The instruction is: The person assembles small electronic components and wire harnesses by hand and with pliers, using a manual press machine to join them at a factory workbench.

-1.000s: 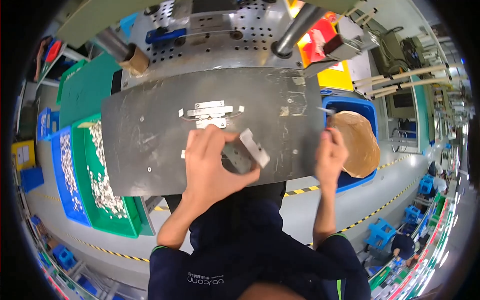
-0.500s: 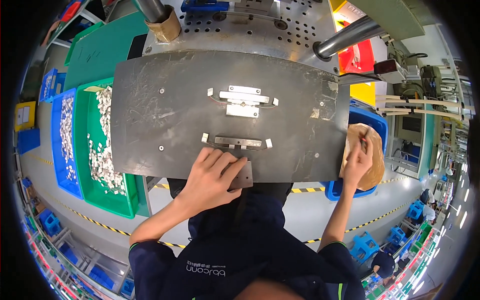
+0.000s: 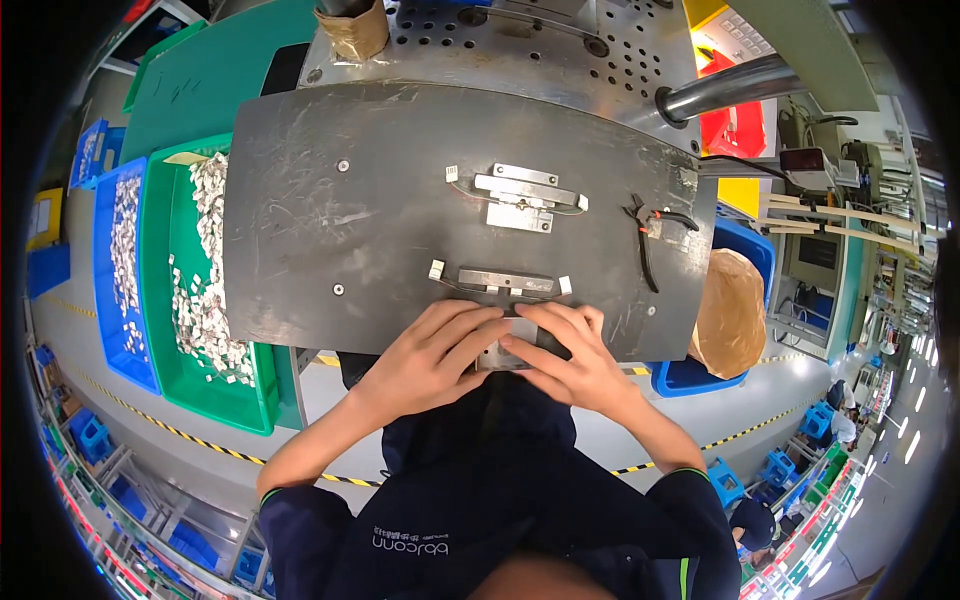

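Observation:
At the front edge of the dark metal table, a small metal fixture (image 3: 508, 281) carries a bar across it, and its front plate reaches toward me. My left hand (image 3: 425, 352) grips that plate from the left, fingers bent. From the other side my right hand (image 3: 578, 358) is closed on the plate, its fingertips almost meeting the left ones. A thin wired lead runs along the bar, with a white connector (image 3: 437, 269) at its left end and another white connector (image 3: 565, 286) at its right. Pliers (image 3: 643, 240) with dark and red handles lie to the right, untouched.
Beyond sits a second metal fixture (image 3: 520, 196) with a similar lead. Left of the table are a green bin (image 3: 265, 395) and a blue bin (image 3: 103, 270) of small white parts. A brown bag (image 3: 735, 315) lines the blue tub (image 3: 690, 380) at right. A steel post (image 3: 735, 88) stands behind.
My right hand has come from above the brown bag to the near fixture. The pliers now lie on the table. My left hand stays at the plate; the whole view has shifted slightly.

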`<act>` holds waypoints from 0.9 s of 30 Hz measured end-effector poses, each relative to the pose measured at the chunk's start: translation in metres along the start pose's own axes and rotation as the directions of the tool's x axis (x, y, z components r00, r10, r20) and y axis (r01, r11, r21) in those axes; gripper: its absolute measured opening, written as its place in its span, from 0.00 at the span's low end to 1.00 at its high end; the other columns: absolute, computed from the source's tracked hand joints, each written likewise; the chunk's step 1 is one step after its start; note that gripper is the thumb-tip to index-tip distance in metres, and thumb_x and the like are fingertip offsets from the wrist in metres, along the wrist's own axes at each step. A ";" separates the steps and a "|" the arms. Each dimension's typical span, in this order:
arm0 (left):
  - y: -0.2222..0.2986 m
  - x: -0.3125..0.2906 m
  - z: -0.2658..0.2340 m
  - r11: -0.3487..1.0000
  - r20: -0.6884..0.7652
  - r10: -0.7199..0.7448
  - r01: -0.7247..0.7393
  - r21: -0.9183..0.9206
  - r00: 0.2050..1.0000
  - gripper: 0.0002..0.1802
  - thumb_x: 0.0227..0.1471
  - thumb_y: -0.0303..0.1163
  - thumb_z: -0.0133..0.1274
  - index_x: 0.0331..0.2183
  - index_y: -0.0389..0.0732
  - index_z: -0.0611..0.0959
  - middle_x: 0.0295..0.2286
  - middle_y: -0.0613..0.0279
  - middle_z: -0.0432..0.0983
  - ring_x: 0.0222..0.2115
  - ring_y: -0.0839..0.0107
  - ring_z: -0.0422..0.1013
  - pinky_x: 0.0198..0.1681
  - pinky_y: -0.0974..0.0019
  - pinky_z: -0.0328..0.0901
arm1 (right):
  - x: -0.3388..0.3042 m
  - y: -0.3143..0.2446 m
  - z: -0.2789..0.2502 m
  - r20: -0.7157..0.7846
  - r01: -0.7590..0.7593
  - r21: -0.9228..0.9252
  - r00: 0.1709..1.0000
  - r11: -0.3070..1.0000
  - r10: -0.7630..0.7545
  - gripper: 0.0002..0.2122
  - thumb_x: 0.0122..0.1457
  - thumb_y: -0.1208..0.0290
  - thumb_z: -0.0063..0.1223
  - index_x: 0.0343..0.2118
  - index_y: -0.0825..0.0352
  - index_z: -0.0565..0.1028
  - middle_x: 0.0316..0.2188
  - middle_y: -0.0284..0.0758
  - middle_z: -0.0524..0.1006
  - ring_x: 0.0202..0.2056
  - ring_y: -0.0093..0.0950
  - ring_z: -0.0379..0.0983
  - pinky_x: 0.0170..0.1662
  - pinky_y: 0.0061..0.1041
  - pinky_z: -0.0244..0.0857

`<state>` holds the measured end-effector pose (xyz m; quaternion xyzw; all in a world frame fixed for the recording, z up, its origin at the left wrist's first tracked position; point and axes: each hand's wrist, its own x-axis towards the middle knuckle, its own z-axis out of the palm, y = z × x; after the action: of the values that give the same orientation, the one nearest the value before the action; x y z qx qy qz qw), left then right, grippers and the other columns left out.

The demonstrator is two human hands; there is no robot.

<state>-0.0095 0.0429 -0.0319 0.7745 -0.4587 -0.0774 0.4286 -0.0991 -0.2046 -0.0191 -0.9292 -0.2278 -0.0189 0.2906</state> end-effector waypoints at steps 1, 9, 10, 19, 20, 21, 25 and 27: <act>-0.003 0.000 0.000 0.995 -0.044 0.019 -0.023 -0.093 0.999 0.37 0.37 0.26 0.72 0.53 0.37 0.81 0.50 0.56 0.79 0.50 0.53 0.74 0.54 0.48 0.70 | -0.002 0.000 0.003 0.001 0.002 -0.001 1.000 1.000 -0.002 0.24 0.49 0.66 0.74 0.52 0.57 0.82 0.60 0.40 0.73 0.57 0.40 0.71 0.53 0.36 0.58; -0.019 0.083 -0.053 0.983 -0.118 0.001 -0.023 -0.185 0.993 0.36 0.36 0.27 0.75 0.51 0.40 0.84 0.46 0.57 0.83 0.45 0.54 0.78 0.49 0.57 0.73 | 0.056 0.042 -0.041 -0.243 0.029 0.074 0.970 0.997 -0.010 0.22 0.43 0.66 0.77 0.44 0.61 0.88 0.56 0.43 0.80 0.53 0.44 0.76 0.57 0.41 0.65; -0.033 0.099 -0.057 0.981 -0.166 0.050 -0.079 -0.177 0.985 0.36 0.36 0.28 0.76 0.51 0.40 0.84 0.45 0.57 0.83 0.44 0.56 0.78 0.48 0.58 0.73 | 0.073 0.048 -0.050 -0.249 -0.001 0.087 0.968 0.996 0.022 0.22 0.43 0.67 0.77 0.45 0.61 0.88 0.56 0.41 0.81 0.54 0.45 0.75 0.58 0.41 0.64; -0.078 0.119 -0.047 0.983 -0.079 0.097 -0.107 -0.146 0.992 0.34 0.37 0.30 0.77 0.50 0.37 0.86 0.51 0.57 0.83 0.49 0.56 0.78 0.53 0.56 0.74 | 0.092 0.076 -0.039 -0.231 -0.076 0.143 0.967 0.987 0.108 0.19 0.45 0.69 0.77 0.44 0.56 0.89 0.56 0.35 0.81 0.56 0.35 0.73 0.61 0.36 0.58; -0.079 0.118 -0.045 0.984 -0.077 0.094 -0.104 -0.148 0.993 0.34 0.37 0.30 0.77 0.50 0.37 0.86 0.51 0.57 0.83 0.49 0.56 0.78 0.53 0.56 0.74 | 0.090 0.078 -0.036 -0.229 -0.078 0.146 0.967 0.986 0.110 0.19 0.45 0.69 0.77 0.44 0.56 0.89 0.56 0.35 0.81 0.56 0.35 0.73 0.61 0.36 0.58; -0.079 0.117 -0.045 0.983 -0.072 0.087 -0.098 -0.156 0.994 0.36 0.37 0.30 0.77 0.52 0.38 0.85 0.51 0.57 0.82 0.50 0.55 0.77 0.55 0.56 0.73 | 0.088 0.081 -0.033 -0.237 -0.049 0.134 0.968 0.990 0.080 0.22 0.45 0.69 0.77 0.48 0.57 0.87 0.58 0.36 0.79 0.57 0.36 0.73 0.61 0.37 0.57; -0.076 0.114 -0.043 0.993 -0.086 0.058 -0.066 -0.097 0.995 0.41 0.39 0.30 0.76 0.58 0.41 0.81 0.53 0.58 0.80 0.53 0.53 0.75 0.62 0.53 0.68 | 0.096 0.072 -0.037 -0.211 -0.156 0.124 0.961 0.980 0.180 0.37 0.43 0.68 0.79 0.61 0.60 0.77 0.62 0.40 0.76 0.62 0.42 0.70 0.65 0.41 0.59; -0.085 0.108 -0.035 0.997 -0.094 0.069 -0.072 -0.026 0.993 0.44 0.39 0.29 0.75 0.61 0.44 0.78 0.52 0.57 0.80 0.54 0.52 0.74 0.64 0.52 0.65 | 0.097 0.072 -0.022 -0.238 -0.197 0.143 0.944 0.970 0.227 0.40 0.43 0.67 0.80 0.63 0.60 0.74 0.63 0.41 0.74 0.63 0.42 0.69 0.66 0.42 0.59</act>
<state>0.1243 -0.0018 -0.0430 0.7542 -0.4640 -0.0329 0.4634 0.0210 -0.2295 -0.0231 -0.9195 -0.0880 -0.0923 0.3718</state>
